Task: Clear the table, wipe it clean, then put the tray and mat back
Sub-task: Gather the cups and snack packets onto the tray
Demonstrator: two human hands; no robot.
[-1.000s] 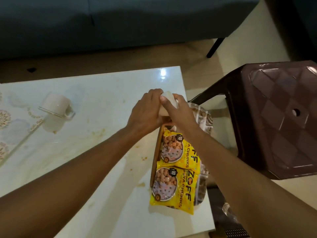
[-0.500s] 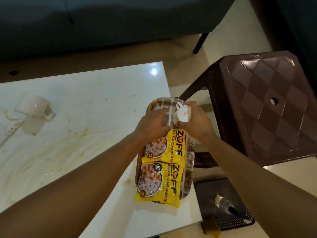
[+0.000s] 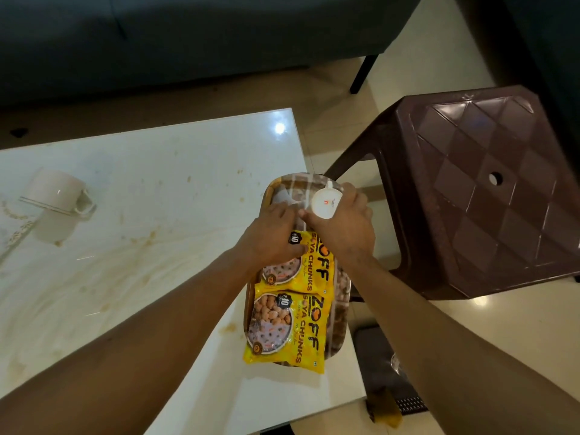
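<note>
1. Head view, taking the oblong patterned brown tray (image 3: 340,324) as my landmark: it lies at the right edge of the glossy white stained table (image 3: 163,189), its right side reaching past that edge.
2. Well to the tray's left, a white ceramic mug (image 3: 58,191) lies tipped on its side, with brownish stains on the tabletop between mug and tray.
3. To the tray's right stands a dark brown plastic stool (image 3: 483,196) with a quilted top; beyond the tray's far end runs a dark teal sofa (image 3: 188,39).
4. In the tray, two joined yellow "Zoff Soya Chunks" packets (image 3: 292,324) cover most of its length, the near one hanging over the near rim.
5. My right hand (image 3: 342,227) grips a small white cup (image 3: 324,202), tilted bottom-up over the tray's far end.
6. My left hand (image 3: 273,237) rests curled on the far packet, thumb against it; I cannot tell whether it grips.
</note>
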